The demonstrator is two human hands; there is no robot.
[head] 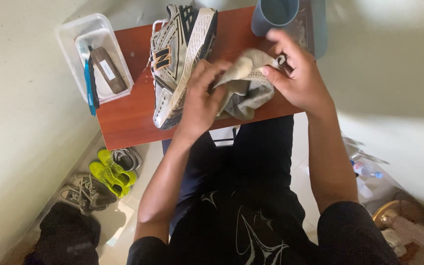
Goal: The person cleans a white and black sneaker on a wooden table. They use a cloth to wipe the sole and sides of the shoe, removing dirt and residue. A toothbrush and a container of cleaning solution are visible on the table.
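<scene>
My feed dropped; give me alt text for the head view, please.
Both hands, left hand and right hand, hold a crumpled grey cloth over a small red-brown table, beside a white-and-grey sneaker lying on its side. A clear plastic tray sits at the table's left, a grey cup behind.

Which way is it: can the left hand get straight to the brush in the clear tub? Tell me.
Probably yes. The brush lies exposed in the lidless clear tub at the table's left corner. But the left hand grips the cloth with the right hand, and the shoe stands between.

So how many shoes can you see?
5: one silver sneaker on the red table, two yellow shoes and two grey ones on the floor. More may be hidden.
</scene>
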